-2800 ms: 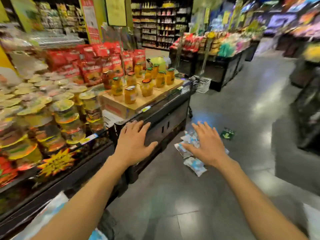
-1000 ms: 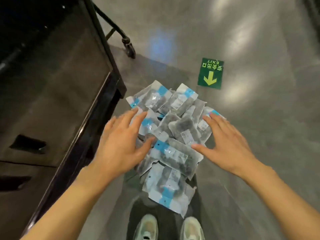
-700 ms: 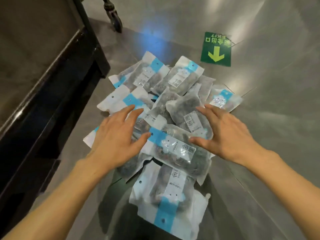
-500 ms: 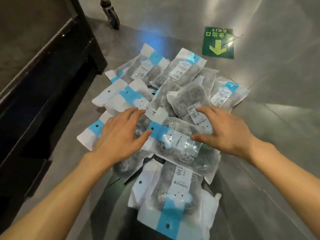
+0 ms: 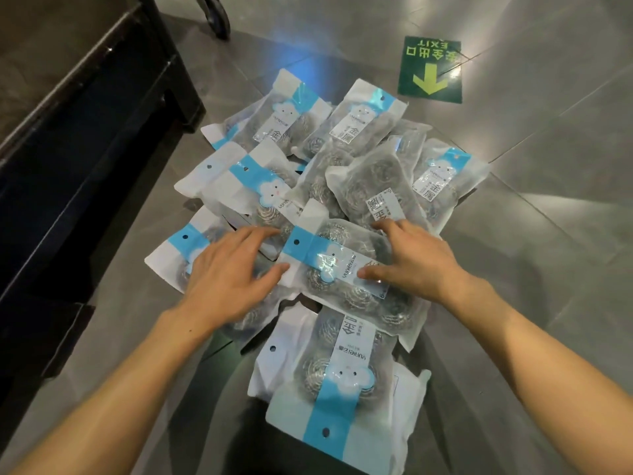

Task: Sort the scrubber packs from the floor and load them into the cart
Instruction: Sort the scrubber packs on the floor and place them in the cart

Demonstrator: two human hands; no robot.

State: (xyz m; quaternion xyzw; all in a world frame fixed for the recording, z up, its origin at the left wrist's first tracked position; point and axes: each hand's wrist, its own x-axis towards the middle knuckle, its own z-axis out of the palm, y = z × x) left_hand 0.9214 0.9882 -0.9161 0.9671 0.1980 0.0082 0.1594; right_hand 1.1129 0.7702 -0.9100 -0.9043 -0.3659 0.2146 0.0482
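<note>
My left hand [image 5: 229, 279] lies flat with the fingers spread, resting on the near-left side of the heap of scrubber packs [image 5: 342, 207] on the grey floor [image 5: 548, 234]. Its fingertips touch the blue-banded end of the top pack [image 5: 346, 269], which lies crosswise between my two hands. My right hand [image 5: 414, 262] is spread too, fingers only gently bent; its thumb presses on the label of that same pack while the other fingers reach over the pack's far edge. Neither hand has closed round anything; both simply rest on the plastic.

The rest of the packs spread out beyond my fingertips, overlapping one another, each a clear bag of steel-wool balls with a white header and a blue stripe. Another pack [image 5: 346, 378] lies nearer to me than my hands, between my forearms, partly tucked under the top pack. Under my left palm a further pack [image 5: 178, 245] pokes out to the left.

To the left of my left hand stands a dark shelf base [image 5: 85, 138]. Far beyond my left hand's fingertips a black caster wheel [image 5: 217, 15] touches the floor. Beyond my right hand, past the heap, a green exit sticker [image 5: 431, 70] with a yellow arrow is stuck to the floor.
</note>
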